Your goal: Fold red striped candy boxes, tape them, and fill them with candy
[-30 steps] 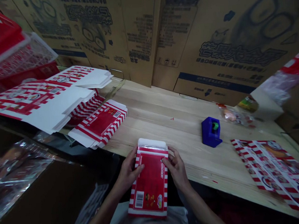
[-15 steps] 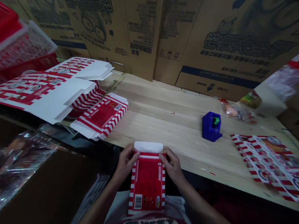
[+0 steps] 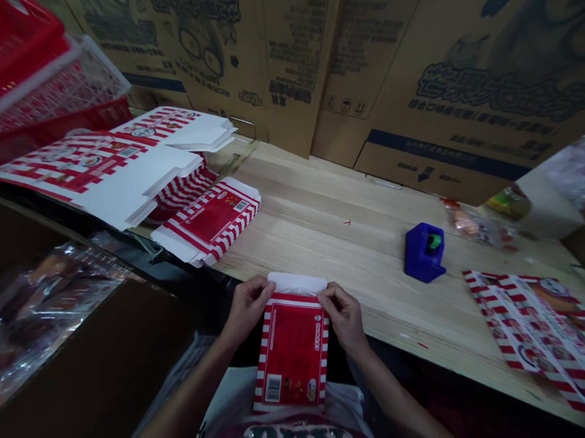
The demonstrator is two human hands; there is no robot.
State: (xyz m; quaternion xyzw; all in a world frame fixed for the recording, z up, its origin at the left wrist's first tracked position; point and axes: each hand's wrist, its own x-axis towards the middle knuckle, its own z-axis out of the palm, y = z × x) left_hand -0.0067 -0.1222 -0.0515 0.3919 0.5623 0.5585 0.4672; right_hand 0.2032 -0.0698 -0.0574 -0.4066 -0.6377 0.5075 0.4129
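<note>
Red-striped carton [image 3: 293, 356] between both hands [image 3: 249, 310] [image 3: 345, 318]

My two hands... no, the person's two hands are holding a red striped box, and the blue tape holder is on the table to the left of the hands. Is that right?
Not quite. The blue tape dispenser sits to the right of the hands, not the left; the head view shows it. The left hand and right hand do hold the red striped box.

The light is dim and flat — brightest on the wooden tabletop [image 3: 321, 203] beyond the left hand [image 3: 249, 309], murky below it, with soft glare on the plastic bags [image 3: 42, 290] further left, and wide-lens bending toward the frame edges.
</note>
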